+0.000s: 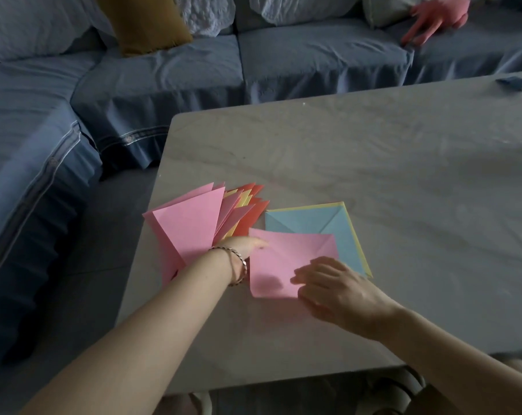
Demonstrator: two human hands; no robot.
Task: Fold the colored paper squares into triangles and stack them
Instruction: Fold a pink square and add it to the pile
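Left hand [244,245] is at the near end of the fanned triangle stack [191,220]. Only the thumb and the back of the hand show, the fingers are hidden by the paper, so I cannot tell if it grips the stack or just rests there. Bracelet [238,266] is on that wrist.

The stack sits at the near left corner of the desk [373,151]: folded triangles, pink on top, yellow and orange-red behind, points spread away from me.

Right hand [339,290] has its fingers curled on the near right corner of the pink sheet [283,256], thumb at the edge and fingers on top, pinching it. The pink sheet lies unfolded, a crease visible, just right of the stack. It overlaps the blue sheet [319,221], which also shows diagonal creases. The yellow sheet [357,235] lies under the blue one, with only its far and right edges peeking out.

Blue sofa [170,70] is behind the desk, with a mustard cushion [146,22] on it. A pink plush thing [433,20] is far right on the sofa. A small blue item [512,82] sits at the far right desk edge, and I can't make out what it is.
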